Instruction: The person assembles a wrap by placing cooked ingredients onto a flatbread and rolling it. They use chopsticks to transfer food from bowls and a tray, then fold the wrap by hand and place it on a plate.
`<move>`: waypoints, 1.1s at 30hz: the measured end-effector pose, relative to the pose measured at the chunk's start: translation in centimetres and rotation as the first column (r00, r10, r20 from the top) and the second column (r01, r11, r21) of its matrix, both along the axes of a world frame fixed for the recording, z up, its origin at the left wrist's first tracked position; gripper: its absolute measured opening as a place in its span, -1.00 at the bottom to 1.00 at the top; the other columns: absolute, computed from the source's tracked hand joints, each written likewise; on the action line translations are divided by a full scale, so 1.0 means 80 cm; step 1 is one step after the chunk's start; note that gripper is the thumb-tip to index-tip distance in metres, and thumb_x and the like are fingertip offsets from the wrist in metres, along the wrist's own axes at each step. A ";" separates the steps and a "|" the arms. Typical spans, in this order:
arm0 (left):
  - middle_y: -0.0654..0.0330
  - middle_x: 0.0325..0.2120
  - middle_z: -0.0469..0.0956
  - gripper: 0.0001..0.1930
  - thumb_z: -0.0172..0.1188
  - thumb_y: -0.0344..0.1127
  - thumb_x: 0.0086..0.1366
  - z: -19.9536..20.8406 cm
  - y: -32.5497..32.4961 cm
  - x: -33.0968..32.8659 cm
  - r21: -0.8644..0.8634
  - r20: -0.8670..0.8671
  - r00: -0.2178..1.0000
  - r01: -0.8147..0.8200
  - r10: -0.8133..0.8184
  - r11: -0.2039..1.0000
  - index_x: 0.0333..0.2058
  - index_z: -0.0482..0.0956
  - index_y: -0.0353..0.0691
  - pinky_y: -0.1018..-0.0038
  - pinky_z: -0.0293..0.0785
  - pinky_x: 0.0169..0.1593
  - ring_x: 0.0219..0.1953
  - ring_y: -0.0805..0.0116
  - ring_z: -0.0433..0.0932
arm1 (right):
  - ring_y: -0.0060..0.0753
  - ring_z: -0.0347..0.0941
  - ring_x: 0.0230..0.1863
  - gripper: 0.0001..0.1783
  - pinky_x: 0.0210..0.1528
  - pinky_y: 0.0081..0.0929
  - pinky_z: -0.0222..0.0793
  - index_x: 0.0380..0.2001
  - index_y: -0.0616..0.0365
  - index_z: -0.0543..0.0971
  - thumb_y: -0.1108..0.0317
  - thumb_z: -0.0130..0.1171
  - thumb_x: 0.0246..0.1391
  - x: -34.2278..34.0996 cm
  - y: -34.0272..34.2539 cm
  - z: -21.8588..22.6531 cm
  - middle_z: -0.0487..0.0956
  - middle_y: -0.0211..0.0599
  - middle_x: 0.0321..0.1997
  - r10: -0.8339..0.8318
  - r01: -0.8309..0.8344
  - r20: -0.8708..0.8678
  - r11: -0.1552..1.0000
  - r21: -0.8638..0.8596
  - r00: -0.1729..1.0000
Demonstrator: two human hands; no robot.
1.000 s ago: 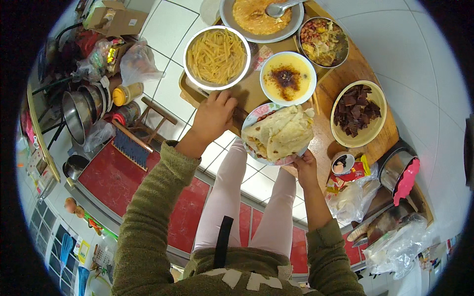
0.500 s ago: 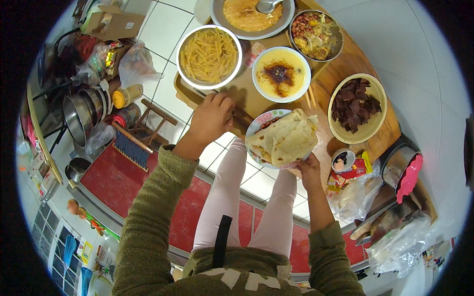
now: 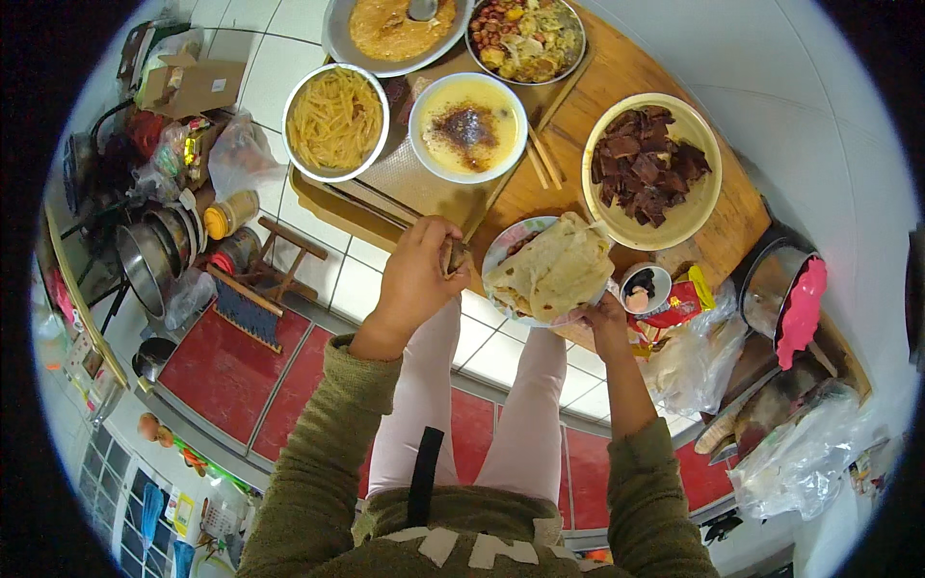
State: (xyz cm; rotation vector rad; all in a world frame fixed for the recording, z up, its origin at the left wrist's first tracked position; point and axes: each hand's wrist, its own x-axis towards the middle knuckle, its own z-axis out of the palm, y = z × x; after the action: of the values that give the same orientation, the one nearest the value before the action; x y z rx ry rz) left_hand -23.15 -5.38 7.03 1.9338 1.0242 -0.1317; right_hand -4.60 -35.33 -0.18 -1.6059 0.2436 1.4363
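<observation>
My right hand (image 3: 604, 326) grips the rim of a floral plate (image 3: 495, 254) at its near right side. Folded flatbread (image 3: 555, 270) covers most of the plate, with some filling showing at its edge. My left hand (image 3: 420, 275) is just left of the plate, fingers closed around a small brown object (image 3: 453, 255) whose kind I cannot make out. Beyond the hands stand a white bowl of yellow custard-like food with dark sauce (image 3: 468, 127), a bowl of yellow potato strips (image 3: 334, 122) and a cream bowl of dark brown pieces (image 3: 651, 166).
Chopsticks (image 3: 544, 159) lie on the wooden table (image 3: 568, 125). At the back are a pan of orange batter-like food (image 3: 400, 29) and a bowl of peanuts and egg (image 3: 525, 39). A small cup (image 3: 645, 288) and red packet (image 3: 673, 306) sit right. A brush (image 3: 245, 313) lies left.
The view has shifted, so the table dishes appear farther left and higher. My left hand has come away from the tray's edge toward the plate, and a brown object shows in its fingers.
</observation>
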 end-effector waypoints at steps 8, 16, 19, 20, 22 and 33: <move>0.07 -0.12 0.47 -0.52 0.39 -0.38 -0.03 -0.012 -0.038 0.025 0.024 -0.029 0.998 0.056 -0.055 0.998 -0.10 0.44 -0.16 0.16 0.46 0.00 -0.04 -0.08 0.45 | -0.49 0.56 -0.18 -0.60 -0.11 -0.53 0.51 0.06 0.16 0.45 0.57 0.07 0.12 -0.011 -0.004 -0.014 0.60 -0.38 -0.14 -0.112 0.112 -0.081 0.994 -0.005 0.990; 0.03 -0.11 0.47 -0.53 0.39 -0.38 0.00 -0.012 -0.064 0.058 -0.019 0.009 1.000 0.008 -0.008 1.000 -0.08 0.44 -0.18 0.15 0.44 0.03 -0.02 -0.10 0.44 | -0.33 0.56 -0.07 -0.55 -0.04 -0.43 0.52 0.13 0.21 0.34 0.53 0.04 0.14 -0.037 -0.031 0.004 0.53 -0.21 -0.02 -0.083 0.090 0.076 0.990 -0.107 0.994; 0.02 -0.13 0.47 -0.54 0.39 -0.40 0.01 -0.030 -0.060 0.060 0.013 0.057 0.996 0.068 -0.069 0.998 -0.09 0.44 -0.20 0.16 0.43 0.04 -0.03 -0.10 0.45 | -0.31 0.57 -0.07 -0.57 -0.05 -0.43 0.52 0.11 0.22 0.34 0.52 0.03 0.14 -0.045 -0.042 0.022 0.54 -0.17 -0.04 -0.129 0.128 0.002 0.983 -0.131 0.992; 0.01 -0.13 0.48 -0.53 0.40 -0.40 0.01 -0.031 -0.059 0.063 0.001 0.062 0.996 0.059 -0.059 0.998 -0.08 0.44 -0.21 0.16 0.43 0.04 -0.03 -0.11 0.46 | -0.31 0.57 -0.07 -0.57 -0.05 -0.43 0.51 0.12 0.22 0.34 0.52 0.02 0.15 -0.048 -0.046 0.027 0.54 -0.17 -0.04 -0.126 0.123 -0.016 0.985 -0.122 0.992; -0.02 -0.12 0.48 -0.50 0.41 -0.40 0.01 -0.033 -0.059 0.068 -0.024 0.070 0.997 0.039 -0.038 0.999 -0.05 0.44 -0.23 0.16 0.43 0.05 -0.03 -0.11 0.46 | -0.31 0.57 -0.08 -0.57 -0.06 -0.43 0.51 0.12 0.22 0.34 0.51 0.02 0.16 -0.053 -0.052 0.032 0.54 -0.16 -0.03 -0.124 0.118 -0.043 0.987 -0.105 0.991; -0.05 -0.08 0.49 -0.43 0.47 -0.36 0.03 -0.022 -0.054 0.045 0.018 0.089 0.991 -0.103 0.101 0.995 0.02 0.45 -0.31 0.28 0.47 0.04 -0.04 -0.01 0.52 | -0.35 0.61 -0.24 -0.71 -0.14 -0.44 0.53 0.04 0.19 0.36 0.48 0.00 0.27 -0.087 -0.040 0.074 0.62 -0.21 -0.21 -0.063 0.043 -0.086 0.975 -0.219 0.994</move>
State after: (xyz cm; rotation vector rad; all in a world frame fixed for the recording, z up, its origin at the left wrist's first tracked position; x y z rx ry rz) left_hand -19.53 -9.71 5.27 1.8860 1.0666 0.0226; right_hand -11.59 -38.51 5.76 -1.6945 0.5086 1.4853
